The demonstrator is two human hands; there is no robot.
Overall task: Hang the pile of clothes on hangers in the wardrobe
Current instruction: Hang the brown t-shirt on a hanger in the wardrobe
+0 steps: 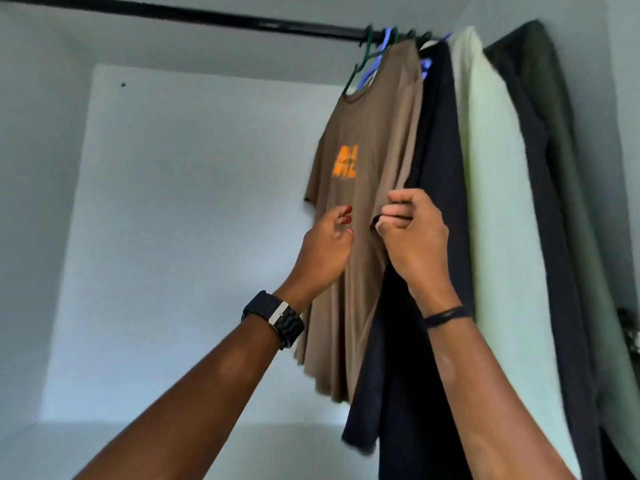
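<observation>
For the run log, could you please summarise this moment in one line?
brown T-shirt: hung on rod | right hand: pinches sleeve | left hand: touches front

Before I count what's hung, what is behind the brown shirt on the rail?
Behind the brown shirt hang a dark navy garment, then a pale green one, then dark ones. Their fronts and most hangers are covered.
</observation>
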